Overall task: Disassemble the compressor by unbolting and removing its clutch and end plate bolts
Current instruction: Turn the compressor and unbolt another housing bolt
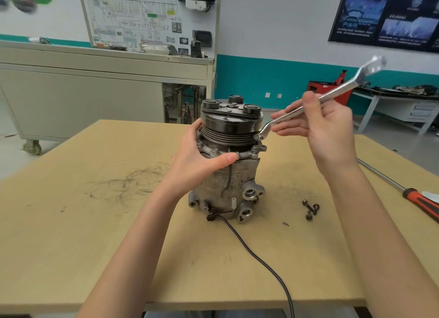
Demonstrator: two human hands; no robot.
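The grey compressor (pixel 231 175) stands upright in the middle of the wooden table (pixel 95 222), its black clutch and pulley (pixel 231 122) on top. My left hand (pixel 202 156) grips its upper body, thumb lying along the end plate flange near a bolt (pixel 215 151). My right hand (pixel 318 125) holds a silver ring wrench (pixel 332 94) slanting up to the right. The wrench's lower end (pixel 260 135) hangs just above the flange bolt (pixel 255 149) on the right side. Three removed bolts (pixel 310 209) lie on the table to the right.
A screwdriver with an orange and black handle (pixel 422 202) lies at the table's right edge. A black cable (pixel 261 260) runs from the compressor base to the front edge. A wheeled training cabinet (pixel 95 96) stands behind the table, and a bench (pixel 399 101) at the right.
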